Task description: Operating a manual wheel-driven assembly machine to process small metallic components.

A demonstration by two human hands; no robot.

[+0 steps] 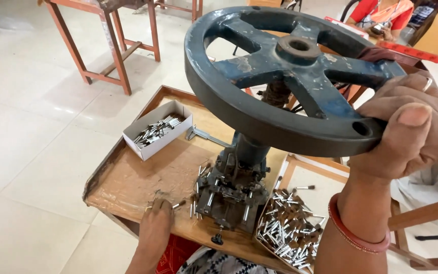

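Note:
A large dark blue spoked handwheel (280, 76) tops a small screw press (234, 182) on a wooden bench (133, 177). My right hand (411, 127) grips the wheel's rim at the right, thumb on top; a red bangle circles the wrist. My left hand (157, 215) rests low on the bench's near edge, left of the press base, fingers pinched on a small metal pin (178, 205). More small metal pins (198, 175) lie beside the press base.
A white cardboard box (153, 133) of metal pins sits at the bench's back left. A shallow tray (287, 223) of several pins lies right of the press. Red-brown metal stools (112, 45) stand on the tiled floor. Another person in red (381, 12) sits far right.

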